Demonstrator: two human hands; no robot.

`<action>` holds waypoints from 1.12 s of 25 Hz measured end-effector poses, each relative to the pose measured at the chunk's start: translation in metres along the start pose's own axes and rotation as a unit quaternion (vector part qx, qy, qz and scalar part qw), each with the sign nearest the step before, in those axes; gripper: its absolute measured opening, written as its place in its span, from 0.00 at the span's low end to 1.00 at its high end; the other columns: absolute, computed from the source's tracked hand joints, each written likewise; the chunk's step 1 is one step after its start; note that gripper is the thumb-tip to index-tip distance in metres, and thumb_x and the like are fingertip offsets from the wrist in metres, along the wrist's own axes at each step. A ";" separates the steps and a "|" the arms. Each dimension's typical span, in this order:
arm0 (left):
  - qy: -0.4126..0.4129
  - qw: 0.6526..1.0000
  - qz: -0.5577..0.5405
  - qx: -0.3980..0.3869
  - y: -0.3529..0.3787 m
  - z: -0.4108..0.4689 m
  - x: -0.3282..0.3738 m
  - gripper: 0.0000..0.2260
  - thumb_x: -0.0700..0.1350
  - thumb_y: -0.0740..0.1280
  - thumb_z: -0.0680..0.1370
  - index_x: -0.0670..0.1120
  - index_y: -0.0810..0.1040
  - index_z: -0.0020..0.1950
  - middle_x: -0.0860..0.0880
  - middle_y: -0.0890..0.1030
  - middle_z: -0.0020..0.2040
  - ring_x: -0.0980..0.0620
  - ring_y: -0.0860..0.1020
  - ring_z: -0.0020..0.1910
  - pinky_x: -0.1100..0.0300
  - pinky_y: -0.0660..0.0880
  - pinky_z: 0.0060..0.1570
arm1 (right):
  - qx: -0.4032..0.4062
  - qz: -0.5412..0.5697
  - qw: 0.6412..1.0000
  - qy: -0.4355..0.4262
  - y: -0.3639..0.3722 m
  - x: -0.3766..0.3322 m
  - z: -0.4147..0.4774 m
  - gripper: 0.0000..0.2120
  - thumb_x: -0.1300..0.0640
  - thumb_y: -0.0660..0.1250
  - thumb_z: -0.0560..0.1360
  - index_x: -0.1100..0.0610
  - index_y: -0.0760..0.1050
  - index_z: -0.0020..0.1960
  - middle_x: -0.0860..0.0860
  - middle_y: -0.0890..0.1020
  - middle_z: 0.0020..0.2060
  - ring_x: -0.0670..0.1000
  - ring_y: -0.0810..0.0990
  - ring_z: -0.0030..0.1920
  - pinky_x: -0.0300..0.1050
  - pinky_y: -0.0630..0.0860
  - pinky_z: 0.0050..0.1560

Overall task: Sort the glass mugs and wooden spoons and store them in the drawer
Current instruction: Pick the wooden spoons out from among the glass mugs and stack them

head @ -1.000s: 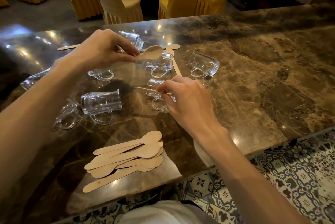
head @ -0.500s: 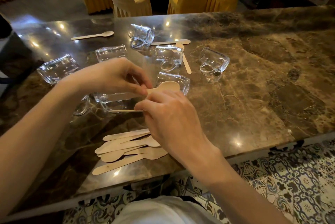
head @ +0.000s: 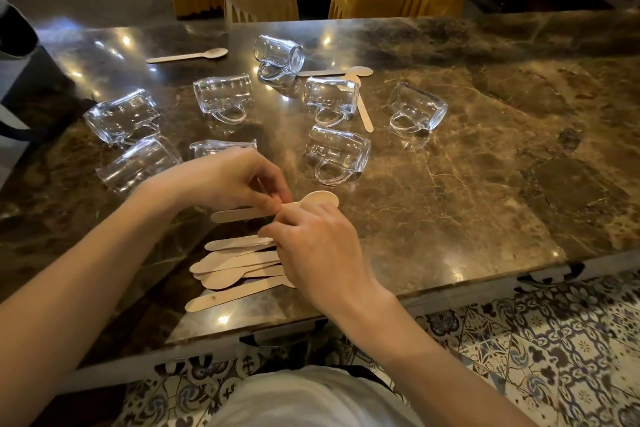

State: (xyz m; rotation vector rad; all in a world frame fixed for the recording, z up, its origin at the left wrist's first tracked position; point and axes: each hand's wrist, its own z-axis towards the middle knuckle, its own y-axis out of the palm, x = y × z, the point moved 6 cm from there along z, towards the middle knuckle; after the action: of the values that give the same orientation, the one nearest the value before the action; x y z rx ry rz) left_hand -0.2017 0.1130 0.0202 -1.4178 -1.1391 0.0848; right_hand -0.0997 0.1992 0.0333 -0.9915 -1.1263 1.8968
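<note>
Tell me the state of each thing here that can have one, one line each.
Glass mugs, all eight lie on their sides, empty.
Held spoon, pinched by both hands, beyond the pile.
Left hand, pinches the held spoon.
Right hand, pinches the held spoon.
Spoon pile, flat on the table, near its front edge.
Loose spoons, three lie flat, apart from the pile.
Drawer fronts, seem shut.

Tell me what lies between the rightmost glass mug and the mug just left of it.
Head view: a pale flat wooden spoon lies between the rightmost clear glass mug and the neighbouring glass mug, close beside the neighbour.
</note>
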 end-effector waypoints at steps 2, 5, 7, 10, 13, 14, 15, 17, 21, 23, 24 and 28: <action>-0.002 1.000 -0.005 -0.012 0.008 -0.002 -0.001 0.07 0.48 0.71 0.73 0.61 0.80 0.47 0.65 0.81 0.39 0.68 0.77 0.42 0.74 0.72 0.44 | 0.004 -0.003 1.000 -0.004 0.003 -0.002 -0.002 0.09 0.62 0.73 0.67 0.51 0.84 0.45 0.49 0.83 0.37 0.52 0.80 0.39 0.45 0.74 0.42; -0.010 1.000 -0.004 -0.023 0.015 -0.005 -0.006 0.08 0.49 0.71 0.73 0.63 0.78 0.46 0.62 0.81 0.41 0.67 0.77 0.42 0.70 0.74 0.44 | 0.006 -0.021 1.000 -0.008 0.007 -0.006 -0.005 0.07 0.61 0.73 0.68 0.50 0.84 0.43 0.48 0.83 0.37 0.51 0.79 0.38 0.44 0.74 0.42; -0.014 1.000 -0.005 -0.026 0.018 -0.005 -0.007 0.08 0.49 0.70 0.73 0.63 0.78 0.46 0.61 0.82 0.41 0.65 0.78 0.42 0.66 0.76 0.45 | -0.006 -0.034 0.999 -0.016 0.012 -0.008 -0.006 0.06 0.59 0.73 0.68 0.50 0.83 0.43 0.48 0.83 0.38 0.50 0.79 0.39 0.44 0.74 0.43; -0.014 1.000 -0.004 -0.023 0.021 -0.007 -0.008 0.08 0.49 0.71 0.73 0.63 0.78 0.46 0.59 0.82 0.41 0.62 0.79 0.41 0.62 0.77 0.45 | -0.023 -0.040 0.999 -0.021 0.017 -0.009 -0.008 0.06 0.58 0.74 0.68 0.49 0.83 0.44 0.48 0.83 0.39 0.50 0.79 0.40 0.44 0.74 0.44; -0.008 1.000 0.005 -0.025 0.025 -0.008 -0.006 0.10 0.48 0.71 0.73 0.65 0.76 0.44 0.60 0.82 0.40 0.63 0.79 0.40 0.64 0.76 0.44 | -0.032 -0.046 0.998 -0.017 0.020 -0.010 -0.009 0.07 0.57 0.74 0.68 0.49 0.82 0.45 0.47 0.83 0.40 0.49 0.79 0.41 0.43 0.73 0.44; -0.009 1.000 0.005 -0.026 0.026 -0.008 -0.006 0.10 0.49 0.71 0.73 0.65 0.76 0.44 0.60 0.82 0.40 0.64 0.79 0.40 0.65 0.76 0.43 | -0.034 -0.045 0.998 -0.017 0.020 -0.010 -0.010 0.06 0.57 0.73 0.68 0.49 0.82 0.45 0.47 0.83 0.40 0.49 0.79 0.41 0.43 0.73 0.44; -0.012 1.000 0.005 -0.025 0.027 -0.008 -0.007 0.09 0.49 0.71 0.73 0.65 0.77 0.44 0.61 0.82 0.39 0.65 0.78 0.39 0.66 0.76 0.43 | -0.034 -0.042 0.998 -0.018 0.020 -0.010 -0.010 0.06 0.57 0.73 0.69 0.49 0.83 0.45 0.47 0.83 0.40 0.49 0.79 0.41 0.42 0.73 0.43; -0.017 1.000 0.009 -0.022 0.029 -0.008 -0.007 0.07 0.50 0.70 0.73 0.64 0.78 0.45 0.61 0.82 0.39 0.65 0.78 0.39 0.66 0.76 0.43 | -0.037 -0.037 0.998 -0.021 0.019 -0.010 -0.011 0.06 0.58 0.72 0.69 0.49 0.83 0.44 0.47 0.83 0.40 0.49 0.79 0.41 0.42 0.73 0.43; -0.012 0.999 0.027 -0.023 0.030 -0.010 -0.005 0.08 0.50 0.69 0.74 0.65 0.76 0.45 0.62 0.81 0.38 0.66 0.77 0.39 0.68 0.75 0.42 | -0.041 -0.037 0.998 -0.016 0.018 -0.008 -0.012 0.06 0.57 0.73 0.66 0.48 0.83 0.42 0.45 0.82 0.37 0.47 0.78 0.38 0.39 0.71 0.40; -0.012 0.999 0.033 -0.025 0.030 -0.010 -0.004 0.07 0.51 0.69 0.74 0.65 0.77 0.45 0.62 0.81 0.39 0.66 0.77 0.39 0.68 0.74 0.42 | -0.042 -0.037 0.998 -0.016 0.018 -0.008 -0.012 0.06 0.56 0.74 0.65 0.48 0.83 0.41 0.45 0.82 0.36 0.47 0.78 0.37 0.39 0.71 0.39; -0.012 0.999 0.035 -0.026 0.031 -0.010 -0.004 0.07 0.51 0.69 0.74 0.64 0.77 0.46 0.62 0.81 0.39 0.66 0.77 0.40 0.68 0.74 0.42 | -0.041 -0.035 0.998 -0.018 0.018 -0.008 -0.012 0.06 0.56 0.74 0.64 0.48 0.83 0.41 0.45 0.82 0.36 0.48 0.77 0.37 0.40 0.71 0.39; -0.014 0.998 0.052 -0.038 0.031 -0.009 -0.004 0.06 0.52 0.68 0.74 0.60 0.78 0.50 0.62 0.81 0.40 0.66 0.77 0.40 0.68 0.75 0.42 | -0.024 -0.028 0.999 -0.015 0.016 -0.006 -0.011 0.06 0.55 0.72 0.66 0.47 0.83 0.42 0.44 0.81 0.36 0.47 0.77 0.37 0.40 0.72 0.41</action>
State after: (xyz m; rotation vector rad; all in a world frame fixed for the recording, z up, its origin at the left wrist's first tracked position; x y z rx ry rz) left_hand -0.1804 0.1112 -0.0041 -1.5467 -1.1019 0.1373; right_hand -0.0902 0.1926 0.0165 -0.9518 -1.2098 1.8528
